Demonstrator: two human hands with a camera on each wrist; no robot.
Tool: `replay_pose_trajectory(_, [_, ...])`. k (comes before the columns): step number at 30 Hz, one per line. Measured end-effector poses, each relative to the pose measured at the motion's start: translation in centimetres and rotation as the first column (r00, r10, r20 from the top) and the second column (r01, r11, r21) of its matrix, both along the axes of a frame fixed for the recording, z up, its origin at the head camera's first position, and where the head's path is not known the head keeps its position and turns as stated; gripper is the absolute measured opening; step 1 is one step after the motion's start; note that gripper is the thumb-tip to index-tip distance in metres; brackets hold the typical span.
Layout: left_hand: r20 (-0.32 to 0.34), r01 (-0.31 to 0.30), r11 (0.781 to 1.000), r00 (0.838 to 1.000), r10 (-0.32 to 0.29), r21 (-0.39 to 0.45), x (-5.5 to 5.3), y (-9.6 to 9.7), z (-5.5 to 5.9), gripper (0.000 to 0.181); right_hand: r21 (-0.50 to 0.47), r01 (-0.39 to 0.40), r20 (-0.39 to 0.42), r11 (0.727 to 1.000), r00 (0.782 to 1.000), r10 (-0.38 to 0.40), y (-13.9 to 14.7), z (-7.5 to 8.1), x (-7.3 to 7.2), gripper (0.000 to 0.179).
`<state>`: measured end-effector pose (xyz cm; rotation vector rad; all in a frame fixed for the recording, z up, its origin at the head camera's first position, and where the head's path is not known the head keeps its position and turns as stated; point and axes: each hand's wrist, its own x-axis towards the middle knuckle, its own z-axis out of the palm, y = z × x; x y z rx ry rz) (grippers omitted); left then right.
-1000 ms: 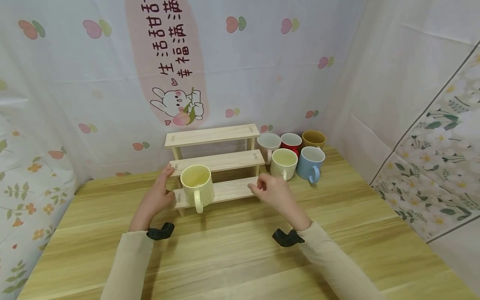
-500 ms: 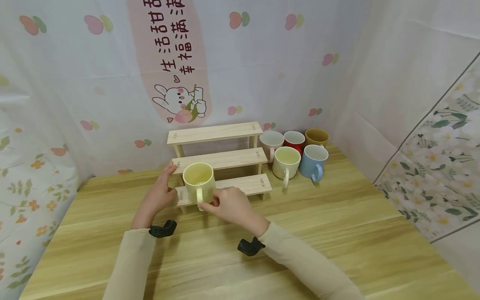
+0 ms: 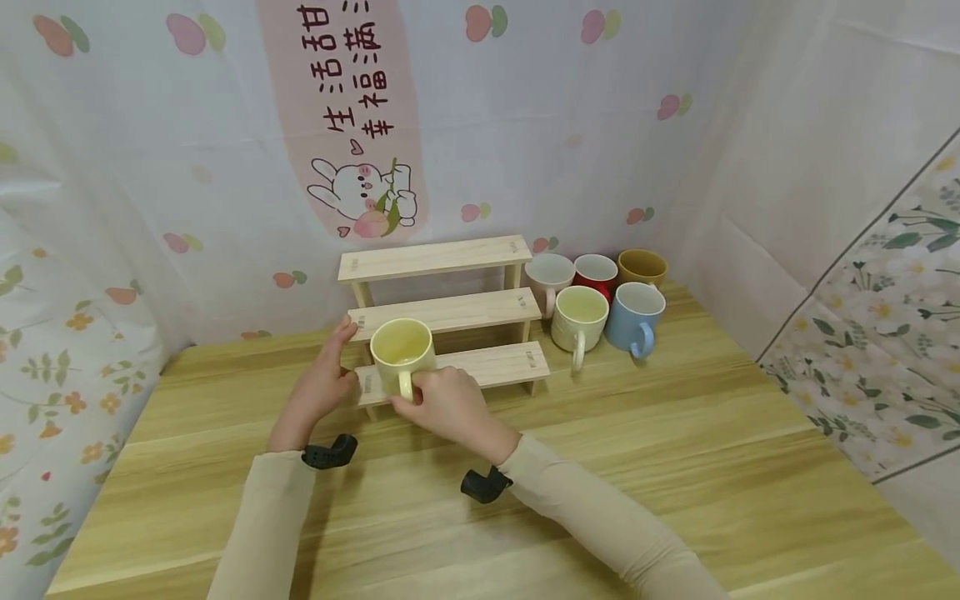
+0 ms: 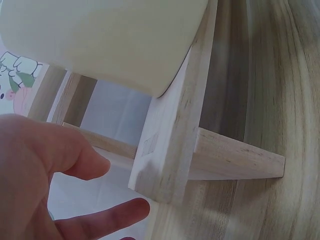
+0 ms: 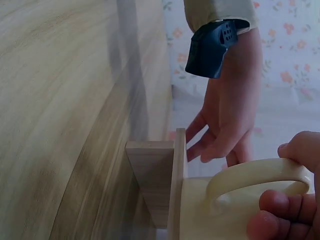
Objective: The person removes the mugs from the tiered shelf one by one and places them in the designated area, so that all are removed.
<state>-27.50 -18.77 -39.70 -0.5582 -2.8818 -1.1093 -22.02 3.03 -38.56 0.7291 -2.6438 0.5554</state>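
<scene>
A pale yellow mug (image 3: 401, 360) stands near the left end of the lowest step of a three-tier wooden rack (image 3: 480, 310). Its handle (image 5: 256, 171) faces the front. My right hand (image 3: 452, 408) grips that handle, the thumb on one side and curled fingers on the other. At the rack's left end, my left hand (image 3: 318, 385) holds no object. Its index fingertip touches the end of the middle step, and its thumb lies near the end of the lowest one. In the left wrist view the mug's underside edge (image 4: 95, 45) sits on the step.
Right of the rack several mugs stand together: a whitish one (image 3: 550, 272), a red one (image 3: 596, 270), a mustard one (image 3: 642, 266), a pale green one (image 3: 580, 318) and a blue one (image 3: 635, 316). A patterned cloth (image 3: 187, 150) hangs behind the wooden table (image 3: 600, 450).
My right hand has moved left from the right end of the lowest step to the mug and taken hold of its handle. The left hand stays at the rack's left end.
</scene>
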Motion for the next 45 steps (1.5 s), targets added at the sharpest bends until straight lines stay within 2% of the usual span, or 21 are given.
replay_pose_trajectory(11, [0.024, -0.007, 1.000, 1.000, 0.007, -0.005, 0.0, -0.2, 0.2, 0.073, -0.058, 0.022, 0.060, 0.998, 0.998, -0.019, 1.5, 0.6, 0.4, 0.023])
replay_pose_trajectory(20, [0.030, -0.006, 1.000, 1.000, 0.006, -0.009, 0.2, -0.2, 0.3, 0.073, -0.138, 0.031, 0.057, 0.990, 0.998, -0.023, 2.9, 0.4, 0.5, 0.022])
replay_pose_trajectory(29, [0.032, -0.006, 1.000, 0.999, 0.007, -0.019, 0.4, 0.0, 0.5, 0.073, -0.197, -0.030, -0.120, 0.980, 0.993, 0.006, 4.7, -1.2, 0.3, 0.029])
replay_pose_trajectory(35, [0.034, -0.002, 1.000, 0.999, 0.002, -0.005, 0.4, 0.1, 0.5, 0.074, -0.225, -0.054, -0.150, 0.973, 0.989, 0.021, 6.6, -1.5, 0.8, 0.032])
replay_pose_trajectory(39, [0.044, -0.004, 1.000, 0.999, 0.004, -0.003, 0.6, 0.0, 0.5, 0.074, -0.253, -0.037, -0.122, 0.967, 0.993, 0.006, 8.0, -1.1, 1.4, 0.033])
replay_pose_trajectory(45, [0.037, -0.002, 1.000, 0.999, 0.001, 0.016, 0.8, 0.1, 0.5, 0.073, -0.321, 0.032, -0.006, 0.947, 0.999, -0.036, 10.4, -0.2, 3.1, 0.035])
